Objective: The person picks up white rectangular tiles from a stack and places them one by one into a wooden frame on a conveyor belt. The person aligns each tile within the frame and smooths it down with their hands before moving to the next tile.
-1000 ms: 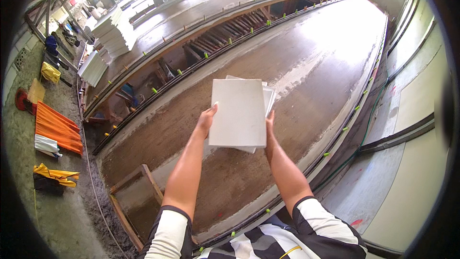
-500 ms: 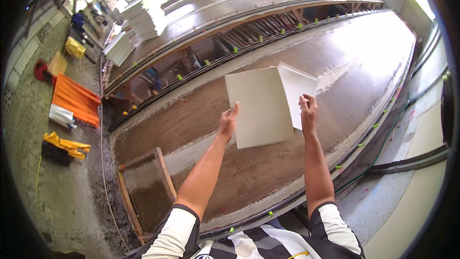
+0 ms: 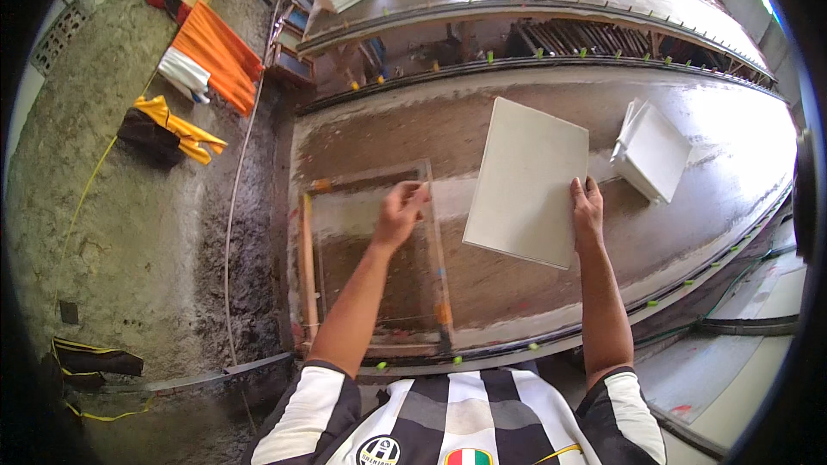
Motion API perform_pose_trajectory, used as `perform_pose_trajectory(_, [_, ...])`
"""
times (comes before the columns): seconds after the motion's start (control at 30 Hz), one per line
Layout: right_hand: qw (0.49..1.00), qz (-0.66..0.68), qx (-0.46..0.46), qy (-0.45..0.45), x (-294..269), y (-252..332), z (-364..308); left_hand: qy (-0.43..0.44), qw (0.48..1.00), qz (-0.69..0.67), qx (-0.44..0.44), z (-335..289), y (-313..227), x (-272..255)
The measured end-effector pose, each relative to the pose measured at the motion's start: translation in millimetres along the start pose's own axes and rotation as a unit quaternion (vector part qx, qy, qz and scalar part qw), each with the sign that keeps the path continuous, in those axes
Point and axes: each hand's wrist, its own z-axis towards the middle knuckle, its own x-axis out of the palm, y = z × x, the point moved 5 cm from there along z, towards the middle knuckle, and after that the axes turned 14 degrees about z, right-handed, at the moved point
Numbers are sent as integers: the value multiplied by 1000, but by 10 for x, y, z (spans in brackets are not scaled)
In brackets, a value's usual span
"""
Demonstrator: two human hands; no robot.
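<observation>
Head view: right hand [image 3: 587, 207] fingers pinching white tile [image 3: 527, 181] edge; left hand [image 3: 400, 215] fingers curled, empty.

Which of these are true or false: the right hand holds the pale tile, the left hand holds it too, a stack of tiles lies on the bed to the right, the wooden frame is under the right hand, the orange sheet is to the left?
1. The right hand holds the pale tile. True.
2. The left hand holds it too. False: it is off the tile, over the wooden frame.
3. A stack of tiles lies on the bed to the right. True.
4. The frame is under the right hand. False: it lies below the left hand.
5. The orange sheet is to the left. True.
</observation>
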Motion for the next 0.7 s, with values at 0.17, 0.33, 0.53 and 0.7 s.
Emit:
perform_pose_trajectory(0.17, [994, -11, 105, 3, 764, -837, -797, -170, 956, 235, -30, -1076, 1134, -2012])
perform_pose_trajectory(0.33, [978, -32, 204, -27, 1213, -1519, -1210, -184, 933, 286, -118, -2217, 2202, -2655])
perform_pose_trajectory(0.53, [982, 10, 191, 1, 1030, -1863, -1511, -159, 957, 209, -119, -3166, 2621, -2342])
perform_pose_trajectory(0.7, [983, -9, 185, -1, 989, -1937, -1645, -204, 950, 216, -98, -3239, 2705, -2200])
